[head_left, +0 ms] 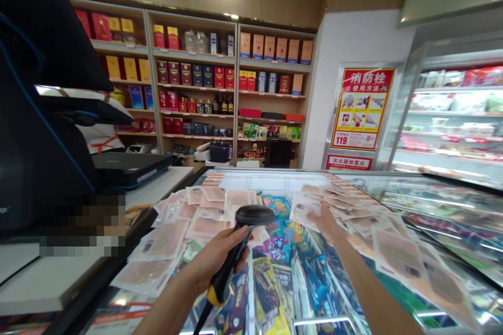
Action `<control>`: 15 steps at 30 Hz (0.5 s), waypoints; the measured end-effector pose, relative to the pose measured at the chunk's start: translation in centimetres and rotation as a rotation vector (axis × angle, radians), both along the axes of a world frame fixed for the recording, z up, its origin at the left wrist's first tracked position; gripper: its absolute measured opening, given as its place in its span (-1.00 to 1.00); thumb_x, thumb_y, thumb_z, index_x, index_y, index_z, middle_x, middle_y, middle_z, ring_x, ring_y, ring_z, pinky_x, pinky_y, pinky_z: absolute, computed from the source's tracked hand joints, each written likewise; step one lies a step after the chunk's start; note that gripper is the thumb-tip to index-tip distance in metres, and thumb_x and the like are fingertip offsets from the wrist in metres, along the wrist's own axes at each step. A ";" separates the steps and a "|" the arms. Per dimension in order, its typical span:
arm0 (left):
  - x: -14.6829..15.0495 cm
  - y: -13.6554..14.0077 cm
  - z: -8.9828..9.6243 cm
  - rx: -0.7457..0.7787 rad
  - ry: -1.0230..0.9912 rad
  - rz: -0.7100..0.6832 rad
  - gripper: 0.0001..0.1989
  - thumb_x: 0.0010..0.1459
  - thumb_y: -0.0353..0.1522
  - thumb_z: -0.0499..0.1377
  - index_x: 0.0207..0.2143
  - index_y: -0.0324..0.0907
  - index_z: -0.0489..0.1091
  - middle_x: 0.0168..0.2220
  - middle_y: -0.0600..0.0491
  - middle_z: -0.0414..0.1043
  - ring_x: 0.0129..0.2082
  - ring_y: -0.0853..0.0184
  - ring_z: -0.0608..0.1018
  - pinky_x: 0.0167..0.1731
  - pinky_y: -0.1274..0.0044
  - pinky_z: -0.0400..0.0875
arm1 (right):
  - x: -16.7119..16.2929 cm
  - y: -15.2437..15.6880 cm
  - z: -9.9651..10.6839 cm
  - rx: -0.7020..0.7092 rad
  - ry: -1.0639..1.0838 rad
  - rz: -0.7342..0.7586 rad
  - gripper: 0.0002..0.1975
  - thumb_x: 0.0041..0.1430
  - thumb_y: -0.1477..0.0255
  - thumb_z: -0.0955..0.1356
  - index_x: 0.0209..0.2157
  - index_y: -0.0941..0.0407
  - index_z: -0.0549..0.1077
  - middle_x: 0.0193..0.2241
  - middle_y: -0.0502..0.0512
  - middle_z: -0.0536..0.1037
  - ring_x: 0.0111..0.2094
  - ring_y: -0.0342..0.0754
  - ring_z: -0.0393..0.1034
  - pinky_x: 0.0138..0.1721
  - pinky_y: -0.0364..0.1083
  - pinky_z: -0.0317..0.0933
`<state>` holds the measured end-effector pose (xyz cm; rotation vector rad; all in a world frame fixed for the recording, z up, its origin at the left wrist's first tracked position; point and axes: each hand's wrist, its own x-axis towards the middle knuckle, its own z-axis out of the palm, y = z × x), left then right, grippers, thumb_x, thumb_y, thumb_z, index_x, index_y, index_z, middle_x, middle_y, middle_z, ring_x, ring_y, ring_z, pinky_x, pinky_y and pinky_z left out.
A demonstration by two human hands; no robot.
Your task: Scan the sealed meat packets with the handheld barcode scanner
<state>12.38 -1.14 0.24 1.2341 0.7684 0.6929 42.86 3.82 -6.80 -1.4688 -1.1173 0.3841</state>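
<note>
My left hand (220, 254) is wrapped round a black handheld barcode scanner (254, 214) with a yellow band near its cable end. The scanner's head points forward over the glass top of a freezer. To the right, the fingers of my right hand (325, 220) grip a flat clear packet (303, 210) with a white label. Similar flat packets (167, 238) lie overlapping on the left part of the glass. More packets (396, 256) are spread along the right side. Between my hands, colourful wrapped ice creams (269, 290) show inside the freezer.
A counter (43, 288) with a black point-of-sale terminal (47, 115) and a flat black device (129, 167) stands at the left. Behind are shelves (196, 55) of boxes and bottles. A red poster (362, 107) and a lit display fridge (456, 115) are at the right.
</note>
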 end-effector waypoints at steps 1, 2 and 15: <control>0.0 -0.1 -0.1 0.000 0.005 -0.013 -0.67 -0.06 -0.11 0.01 -0.45 -0.23 0.20 -0.67 0.16 0.25 -0.75 0.54 0.26 -0.70 0.66 0.04 | 0.0 0.1 -0.1 0.006 -0.002 0.004 -0.53 -0.30 0.47 0.27 -0.21 0.15 0.23 -0.36 0.07 0.42 -0.33 -0.02 0.31 -0.30 -0.07 0.18; 0.0 -0.1 -0.2 0.001 0.009 -0.023 -0.67 -0.06 -0.11 0.01 -0.46 -0.23 0.20 -0.67 0.16 0.24 -0.75 0.54 0.26 -0.70 0.66 0.04 | 0.1 0.1 -0.2 0.023 -0.004 0.008 -0.52 -0.30 0.47 0.27 -0.19 0.15 0.22 -0.34 0.07 0.41 -0.31 -0.02 0.31 -0.28 -0.06 0.17; -0.2 -0.8 0.4 0.023 0.038 0.004 -0.67 -0.08 -0.11 0.02 -0.49 -0.22 0.18 -0.68 0.17 0.23 -0.75 0.54 0.26 -0.70 0.66 0.06 | 0.1 0.0 -0.6 -0.026 -0.064 -0.040 -0.51 -0.28 0.45 0.25 -0.18 0.17 0.17 -0.33 0.10 0.40 -0.32 -0.03 0.31 -0.30 -0.06 0.18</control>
